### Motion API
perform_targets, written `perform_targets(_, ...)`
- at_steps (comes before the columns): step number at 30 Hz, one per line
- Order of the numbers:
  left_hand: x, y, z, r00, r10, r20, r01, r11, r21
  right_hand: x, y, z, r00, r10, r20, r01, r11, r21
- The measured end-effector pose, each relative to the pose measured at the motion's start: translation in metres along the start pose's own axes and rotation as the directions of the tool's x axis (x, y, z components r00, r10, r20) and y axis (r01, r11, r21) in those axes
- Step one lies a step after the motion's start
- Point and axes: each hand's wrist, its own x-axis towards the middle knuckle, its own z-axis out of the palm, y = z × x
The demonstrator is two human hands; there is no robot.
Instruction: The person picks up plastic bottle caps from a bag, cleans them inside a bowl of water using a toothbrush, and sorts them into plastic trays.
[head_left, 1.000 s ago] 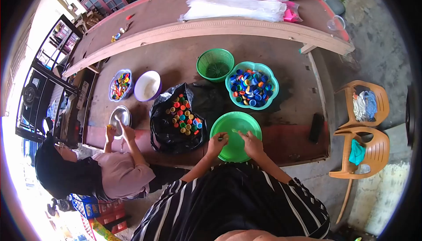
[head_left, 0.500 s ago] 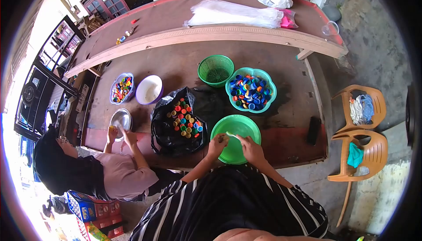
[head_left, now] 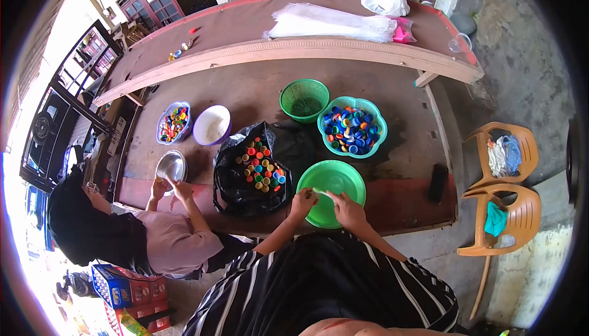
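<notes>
I see both hands over the near rim of the green bowl [head_left: 334, 179], a round, shiny, shallow plastic one on the table [head_left: 405, 201]. My left hand [head_left: 302, 202] and right hand [head_left: 346, 207] pinch together a small pale piece [head_left: 320, 192]; what it is, I cannot tell. Left of the bowl lies the black bag [head_left: 245, 186] with coloured caps [head_left: 261, 167], farther the teal basket [head_left: 352, 129].

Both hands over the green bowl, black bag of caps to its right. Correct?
Not quite. In the head view both hands, left and right, are over the green bowl, but the black bag of caps lies to its left.
</notes>
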Motion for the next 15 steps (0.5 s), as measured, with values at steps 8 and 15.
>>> perform_targets(8, -0.002, 0.009, 0.011, 0.997, 0.009, 0.077, 0.003, 0.988, -0.154, 0.008, 0.040, 0.022, 0.992, 0.123, -0.019, -0.124, 0.989, -0.075)
perform_targets(15, 0.009, -0.016, 0.006, 0.998, 0.059, -0.025, -0.058, 0.998, 0.015, 0.005, 0.029, 0.020, 0.997, 0.056, 0.050, -0.053, 0.997, -0.065)
